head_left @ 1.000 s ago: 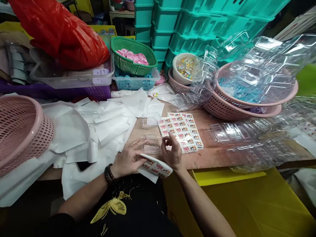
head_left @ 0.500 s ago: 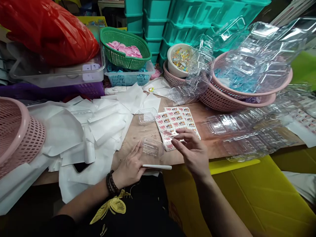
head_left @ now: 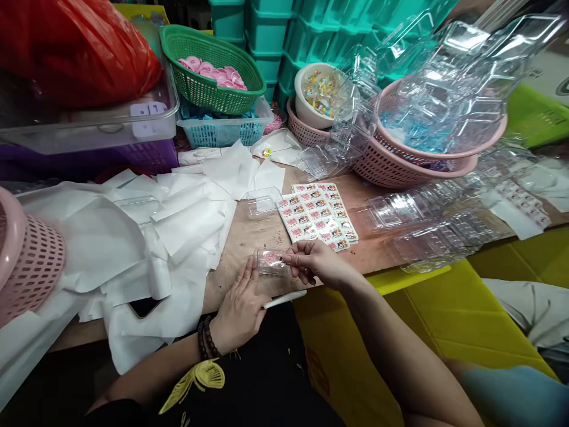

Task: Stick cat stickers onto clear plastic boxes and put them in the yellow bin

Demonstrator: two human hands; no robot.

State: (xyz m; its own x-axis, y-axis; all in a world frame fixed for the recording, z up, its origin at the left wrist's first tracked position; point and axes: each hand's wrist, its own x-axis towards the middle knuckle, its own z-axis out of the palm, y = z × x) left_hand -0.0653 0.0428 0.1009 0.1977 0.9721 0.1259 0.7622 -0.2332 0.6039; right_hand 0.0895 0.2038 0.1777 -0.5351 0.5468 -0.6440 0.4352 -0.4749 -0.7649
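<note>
My left hand (head_left: 242,301) lies with its fingers stretched against the left end of a small clear plastic box (head_left: 262,270). A thin white stick (head_left: 287,299) juts out from under its thumb along the table edge; how the hand holds it is partly hidden. My right hand (head_left: 317,263) pinches the right end of a clear sticker with pink print (head_left: 272,256), which lies over the top of that box. Just beyond, sheets of printed stickers (head_left: 317,216) lie on the table. Another clear plastic box (head_left: 262,203) stands left of the sheets.
White paper sheets (head_left: 191,228) cover the left side, by a pink basket (head_left: 42,255). Behind are a green basket (head_left: 213,98) of pink pieces and a white bowl (head_left: 306,110). Pink baskets (head_left: 400,169) and rows of clear packaging (head_left: 444,243) stand right. Someone's blue-clad part (head_left: 520,391) shows lower right.
My right hand has come down and left from above the sticker sheets, bringing the sticker onto the clear box. My left hand stays by the box, and the white stick has tilted slightly.
</note>
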